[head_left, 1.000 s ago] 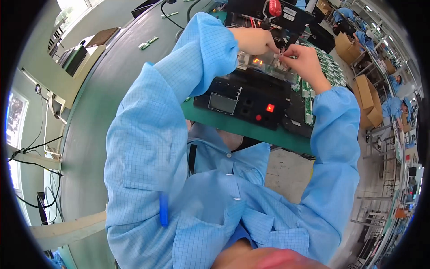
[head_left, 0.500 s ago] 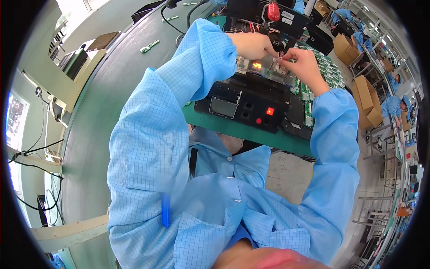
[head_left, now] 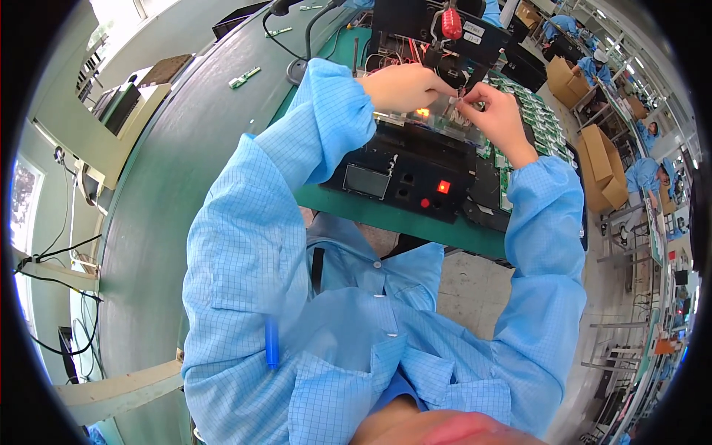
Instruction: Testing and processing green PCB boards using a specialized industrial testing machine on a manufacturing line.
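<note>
Both my hands meet over a black test fixture (head_left: 404, 185) with a small screen (head_left: 366, 181), a lit red switch (head_left: 443, 187) and a glowing orange display (head_left: 423, 112). My left hand (head_left: 404, 87) reaches in from the left, fingers closed and tips pointing right; what they hold is hidden. Thumb and forefinger of my right hand (head_left: 498, 119) pinch beside those fingertips, at a tiny whitish piece too small to name. Light-coloured wires (head_left: 452, 113) hang just below the fingertips. A red clamp handle (head_left: 451, 24) stands behind my hands.
Rows of green circuit boards (head_left: 544, 121) lie right of the fixture. Another board (head_left: 245, 78) lies on the green bench (head_left: 167, 193) at left. Cardboard boxes (head_left: 602, 169) stand at right, with co-workers (head_left: 647, 173) beyond. A black cable stand (head_left: 297, 72) is near my left sleeve.
My left hand and forearm have shifted slightly left and toward me, with the wrist lower. My right hand stays pinched at nearly the same spot. The whole view has moved a little.
</note>
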